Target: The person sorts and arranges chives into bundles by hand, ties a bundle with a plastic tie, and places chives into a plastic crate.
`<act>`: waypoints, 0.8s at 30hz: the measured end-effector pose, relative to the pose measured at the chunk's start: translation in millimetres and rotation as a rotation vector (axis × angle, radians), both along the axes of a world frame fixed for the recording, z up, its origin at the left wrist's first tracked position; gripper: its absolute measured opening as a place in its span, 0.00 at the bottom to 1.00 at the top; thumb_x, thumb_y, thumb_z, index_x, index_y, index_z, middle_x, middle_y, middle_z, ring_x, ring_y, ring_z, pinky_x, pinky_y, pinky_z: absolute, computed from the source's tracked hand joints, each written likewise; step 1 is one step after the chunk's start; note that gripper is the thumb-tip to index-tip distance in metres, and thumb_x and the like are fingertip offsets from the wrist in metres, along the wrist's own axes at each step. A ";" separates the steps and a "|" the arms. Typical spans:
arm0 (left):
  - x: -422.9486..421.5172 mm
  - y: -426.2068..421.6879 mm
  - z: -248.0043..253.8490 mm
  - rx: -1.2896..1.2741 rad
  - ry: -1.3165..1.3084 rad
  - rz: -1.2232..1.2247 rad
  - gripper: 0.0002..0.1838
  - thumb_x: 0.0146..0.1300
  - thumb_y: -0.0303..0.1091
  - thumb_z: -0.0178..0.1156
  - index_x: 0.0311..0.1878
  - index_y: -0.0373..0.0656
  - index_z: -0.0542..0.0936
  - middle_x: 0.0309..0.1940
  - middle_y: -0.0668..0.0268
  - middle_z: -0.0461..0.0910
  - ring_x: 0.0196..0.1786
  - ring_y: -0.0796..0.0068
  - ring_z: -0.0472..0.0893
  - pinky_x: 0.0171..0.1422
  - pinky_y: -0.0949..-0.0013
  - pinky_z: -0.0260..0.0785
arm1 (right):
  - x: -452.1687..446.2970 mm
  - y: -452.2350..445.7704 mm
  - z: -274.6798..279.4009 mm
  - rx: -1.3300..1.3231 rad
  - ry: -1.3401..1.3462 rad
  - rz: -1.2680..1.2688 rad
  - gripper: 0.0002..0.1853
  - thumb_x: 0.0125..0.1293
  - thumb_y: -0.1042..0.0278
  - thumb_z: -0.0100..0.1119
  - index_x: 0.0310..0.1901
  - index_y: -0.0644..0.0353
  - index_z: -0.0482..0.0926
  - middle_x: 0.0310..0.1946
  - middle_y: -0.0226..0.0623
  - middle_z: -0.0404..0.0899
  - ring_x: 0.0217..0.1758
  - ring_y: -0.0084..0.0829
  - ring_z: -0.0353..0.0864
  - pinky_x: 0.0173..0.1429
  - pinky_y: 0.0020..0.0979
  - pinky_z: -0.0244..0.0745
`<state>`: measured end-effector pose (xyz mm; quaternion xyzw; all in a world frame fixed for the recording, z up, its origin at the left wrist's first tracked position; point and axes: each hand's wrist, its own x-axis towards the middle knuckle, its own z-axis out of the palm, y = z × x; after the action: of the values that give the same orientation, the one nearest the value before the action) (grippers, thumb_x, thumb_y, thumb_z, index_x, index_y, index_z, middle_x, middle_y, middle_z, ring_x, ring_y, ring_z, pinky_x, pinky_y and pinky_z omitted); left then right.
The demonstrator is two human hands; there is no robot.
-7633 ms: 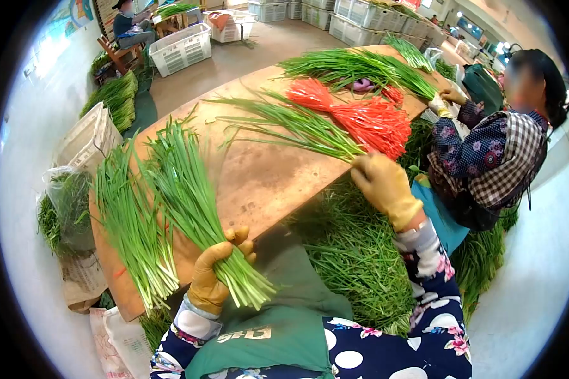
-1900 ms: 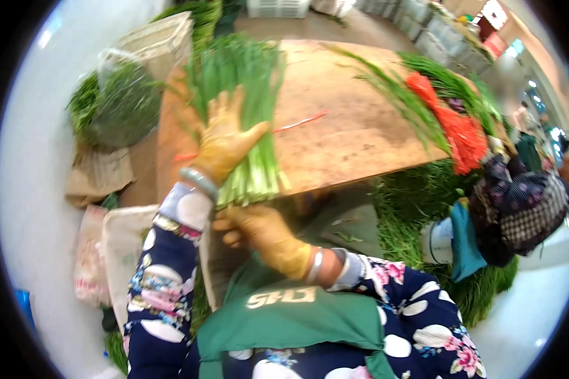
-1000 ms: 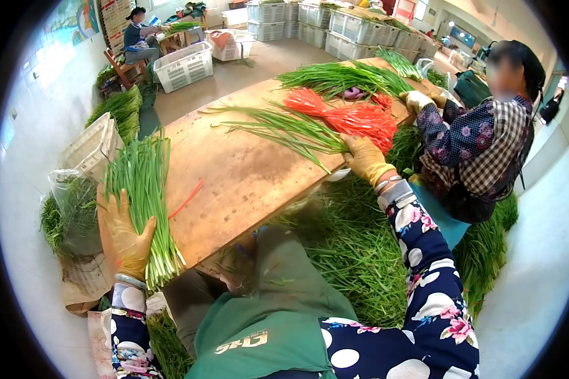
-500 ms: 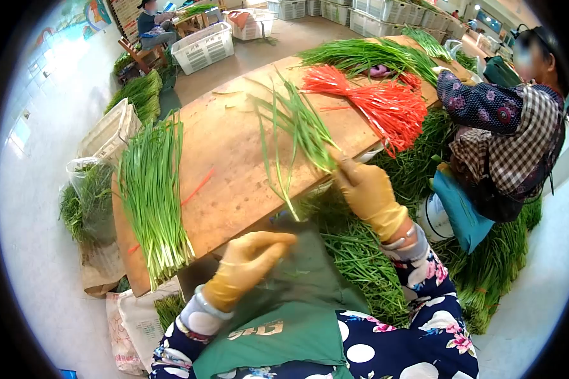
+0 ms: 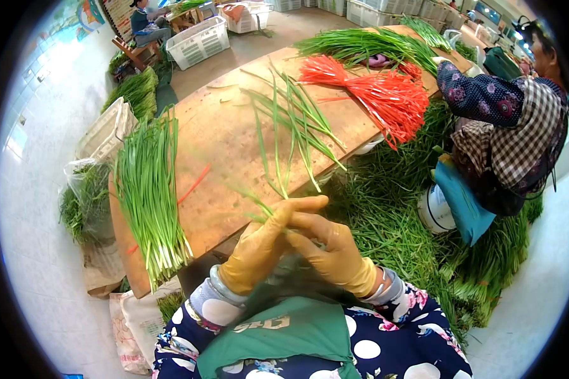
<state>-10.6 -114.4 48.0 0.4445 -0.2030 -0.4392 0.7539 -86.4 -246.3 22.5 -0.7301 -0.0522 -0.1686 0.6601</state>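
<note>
Both my hands wear yellow rubber gloves and meet just off the table's front edge. My left hand point(image 5: 256, 249) is closed on a few garlic chives point(image 5: 259, 203), whose green leaves stick out over the board, blurred. My right hand point(image 5: 335, 252) pinches at the same stalks, its fingertips against the left fingers; the gloves partly hide the grip. Just beyond lie loose garlic chives point(image 5: 294, 120), spread on the wooden table point(image 5: 215, 139). To the left, a thick, neatly aligned chive bundle point(image 5: 150, 196) has its pale ends toward me.
Red plastic ties point(image 5: 385, 101) lie at the table's right, before another chive pile point(image 5: 367, 50). A red strip point(image 5: 196, 183) lies near the left bundle. Heaped chives point(image 5: 385, 234) fill the floor at right, near a white bucket point(image 5: 436, 208) and a co-worker point(image 5: 512, 126).
My right hand has moved left and down from the loose chives to my left hand. The remaining chives lie spread on the table. Thin stalks now show in my left hand.
</note>
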 end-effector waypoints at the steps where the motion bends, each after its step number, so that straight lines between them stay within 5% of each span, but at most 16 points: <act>1: 0.5 -0.1 -1.5 -0.001 -0.001 -0.003 0.29 0.76 0.50 0.40 0.67 0.33 0.65 0.63 0.58 0.72 0.63 0.69 0.71 0.69 0.66 0.61 | 0.4 -1.1 -0.9 -0.001 -0.001 -0.003 0.12 0.67 0.72 0.59 0.50 0.66 0.77 0.37 0.41 0.82 0.39 0.31 0.83 0.44 0.29 0.77; 3: -0.2 0.7 -6.1 0.046 -0.125 0.143 0.27 0.76 0.51 0.42 0.61 0.35 0.72 0.58 0.55 0.74 0.64 0.68 0.70 0.69 0.65 0.60 | 0.5 -4.5 -2.2 0.012 0.138 0.128 0.09 0.68 0.71 0.59 0.47 0.65 0.78 0.33 0.39 0.82 0.37 0.29 0.83 0.40 0.28 0.76; 4: -4.8 -2.2 -3.2 0.021 -0.054 0.226 0.25 0.75 0.50 0.43 0.56 0.36 0.75 0.45 0.59 0.81 0.52 0.72 0.78 0.59 0.67 0.69 | -2.7 -5.7 5.9 0.052 0.223 0.175 0.07 0.67 0.70 0.59 0.42 0.64 0.78 0.30 0.39 0.81 0.34 0.33 0.83 0.37 0.30 0.75; 5: -2.5 -0.2 -1.9 0.021 -0.052 0.228 0.25 0.75 0.50 0.43 0.56 0.36 0.75 0.45 0.59 0.81 0.52 0.72 0.78 0.59 0.67 0.69 | -3.6 -11.1 8.7 0.052 0.226 0.177 0.07 0.67 0.70 0.59 0.42 0.64 0.78 0.30 0.39 0.81 0.34 0.33 0.83 0.37 0.30 0.75; 6: 4.0 5.1 0.5 0.150 -0.332 0.407 0.23 0.76 0.47 0.44 0.54 0.36 0.76 0.34 0.65 0.79 0.40 0.76 0.78 0.47 0.71 0.70 | -4.8 -19.6 11.1 -0.183 0.154 0.176 0.07 0.67 0.69 0.58 0.41 0.64 0.78 0.29 0.40 0.80 0.33 0.36 0.82 0.37 0.32 0.75; 8: 34.4 29.8 11.9 -0.023 -0.226 0.522 0.19 0.75 0.42 0.46 0.52 0.36 0.77 0.19 0.75 0.69 0.21 0.83 0.68 0.26 0.77 0.63 | -7.4 -42.3 10.7 -0.406 0.089 0.104 0.06 0.65 0.69 0.58 0.36 0.62 0.78 0.28 0.42 0.78 0.32 0.44 0.80 0.37 0.37 0.75; 9: 53.0 49.5 20.3 -0.325 0.162 0.440 0.17 0.75 0.40 0.47 0.52 0.36 0.77 0.13 0.79 0.60 0.12 0.85 0.60 0.18 0.79 0.54 | -5.0 -58.0 10.1 -0.345 0.126 0.014 0.05 0.65 0.69 0.57 0.35 0.61 0.78 0.28 0.41 0.78 0.31 0.44 0.81 0.37 0.37 0.75; 10: 55.1 58.9 25.7 -0.301 0.248 0.434 0.16 0.75 0.37 0.46 0.51 0.34 0.77 0.13 0.78 0.51 0.12 0.87 0.52 0.16 0.80 0.45 | 0.4 -77.8 10.9 -0.428 0.157 -0.023 0.06 0.66 0.68 0.57 0.35 0.61 0.79 0.29 0.42 0.79 0.31 0.45 0.81 0.38 0.37 0.75; 11: 51.8 60.0 15.8 -0.296 0.246 0.437 0.16 0.75 0.37 0.46 0.51 0.34 0.77 0.13 0.78 0.51 0.12 0.87 0.52 0.16 0.80 0.45 | 8.1 -86.4 15.3 -0.261 0.319 -0.131 0.10 0.69 0.64 0.55 0.36 0.62 0.79 0.28 0.43 0.80 0.31 0.44 0.81 0.36 0.34 0.75; 13: 43.2 58.7 -19.5 -0.173 0.545 0.213 0.17 0.75 0.36 0.45 0.53 0.32 0.74 0.13 0.77 0.55 0.11 0.88 0.54 0.15 0.81 0.46 | 46.3 -90.9 2.9 -0.476 0.495 -0.114 0.15 0.70 0.58 0.54 0.37 0.64 0.79 0.24 0.42 0.79 0.29 0.37 0.82 0.32 0.31 0.75; 16: 35.5 51.6 -39.2 -0.182 0.623 0.185 0.18 0.75 0.38 0.46 0.54 0.32 0.74 0.18 0.74 0.62 0.14 0.86 0.58 0.17 0.80 0.49 | 72.4 -69.6 -8.4 -0.076 0.598 0.046 0.24 0.71 0.48 0.52 0.34 0.66 0.80 0.21 0.34 0.80 0.19 0.21 0.74 0.24 0.23 0.69; 18: 34.7 53.5 -40.0 -0.208 0.604 0.179 0.19 0.75 0.40 0.46 0.56 0.32 0.73 0.20 0.72 0.67 0.15 0.84 0.63 0.17 0.80 0.52 | 72.5 -67.2 -7.6 -0.058 0.582 0.060 0.23 0.71 0.49 0.52 0.35 0.66 0.80 0.22 0.33 0.80 0.19 0.20 0.74 0.24 0.22 0.68; 20: 32.1 55.8 -38.7 -0.117 0.492 0.122 0.23 0.75 0.43 0.47 0.60 0.32 0.71 0.38 0.61 0.80 0.32 0.74 0.79 0.28 0.77 0.70 | 62.1 -62.3 -2.2 0.052 0.564 0.106 0.18 0.72 0.55 0.53 0.35 0.64 0.80 0.22 0.31 0.79 0.19 0.19 0.73 0.24 0.19 0.67; 21: 27.5 52.1 -38.1 -0.110 0.498 0.127 0.23 0.75 0.43 0.47 0.60 0.32 0.71 0.38 0.61 0.80 0.32 0.74 0.79 0.28 0.77 0.70 | 52.6 -54.5 2.7 0.059 0.570 0.112 0.18 0.72 0.55 0.53 0.35 0.64 0.80 0.22 0.31 0.79 0.19 0.19 0.73 0.24 0.19 0.67; 23: 18.8 36.7 -35.5 -0.027 0.269 0.180 0.24 0.75 0.44 0.47 0.63 0.33 0.70 0.59 0.53 0.74 0.54 0.61 0.79 0.48 0.67 0.78 | 34.6 -36.5 6.9 0.058 0.515 0.279 0.14 0.72 0.60 0.53 0.34 0.62 0.80 0.21 0.31 0.78 0.20 0.20 0.74 0.25 0.21 0.69; 24: 17.2 33.7 -35.4 -0.037 0.184 0.157 0.23 0.74 0.44 0.48 0.60 0.33 0.73 0.65 0.49 0.68 0.60 0.57 0.75 0.61 0.59 0.73 | 29.0 -26.7 1.4 -0.096 0.386 0.278 0.13 0.70 0.61 0.54 0.35 0.62 0.80 0.23 0.37 0.79 0.23 0.30 0.77 0.29 0.28 0.72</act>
<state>6.6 -80.7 12.6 0.4027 -0.1054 -0.4139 0.8096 -57.4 -273.1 23.8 -0.7651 -0.0331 0.0693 0.6394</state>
